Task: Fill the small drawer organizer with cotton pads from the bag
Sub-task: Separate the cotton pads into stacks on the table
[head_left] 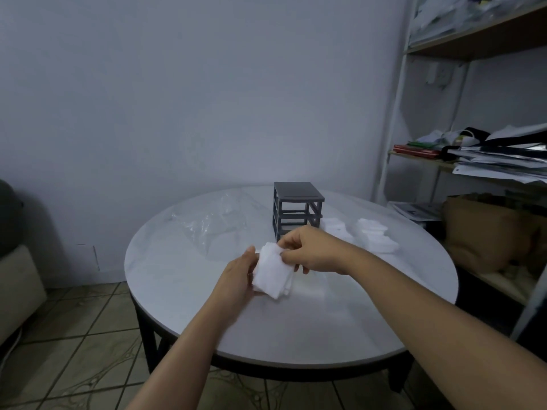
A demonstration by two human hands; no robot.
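A stack of white cotton pads (272, 272) sits between both hands above the round white table (296, 329). My left hand (236, 276) cups the stack from the left and below. My right hand (307, 250) pinches its upper right edge. Behind them stands the small grey drawer organizer (297, 210), a frame whose slots look open with no drawers in them. A crumpled clear plastic bag (211, 224) lies to its left. More cotton pads (371, 235) lie in piles to the right of the organizer.
A shelf unit (473, 161) with papers, bags and a brown sack stands close to the table's right side. A beige seat (14, 288) is at the left edge. Tiled floor shows below the table's front rim.
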